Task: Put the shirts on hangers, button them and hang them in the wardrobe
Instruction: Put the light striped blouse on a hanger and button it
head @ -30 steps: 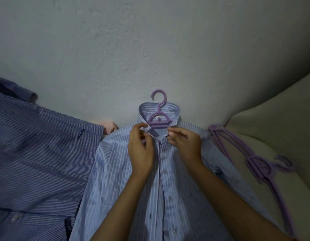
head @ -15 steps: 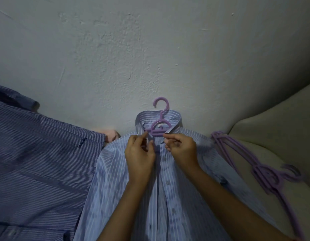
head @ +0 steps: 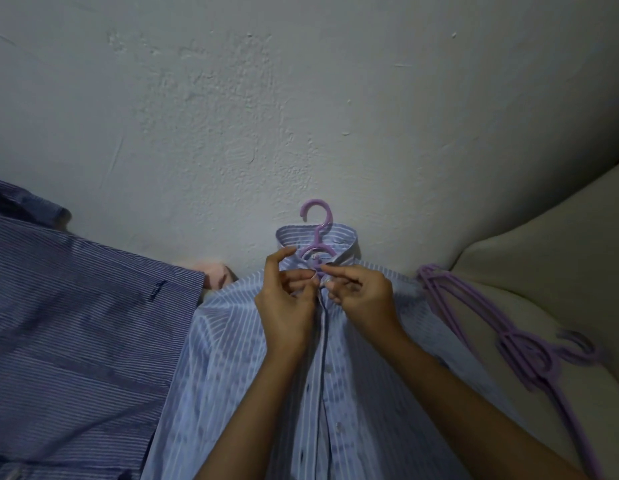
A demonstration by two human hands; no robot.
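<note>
Light striped shirt (head: 353, 375), on purple hanger (head: 316, 233), lying flat, placket running toward the viewer. Left hand (head: 284, 306) and right hand (head: 361, 294) both pinch the collar edges (top button between fingertips), equally near.

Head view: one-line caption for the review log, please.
Both hands, left hand and right hand, pinch the light striped shirt at its collar, on a purple hanger.

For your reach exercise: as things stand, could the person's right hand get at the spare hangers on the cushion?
Probably yes, once freed. The right hand now pinches the shirt at the collar, but the spare hangers lie uncovered on its own side, with nothing between.
</note>
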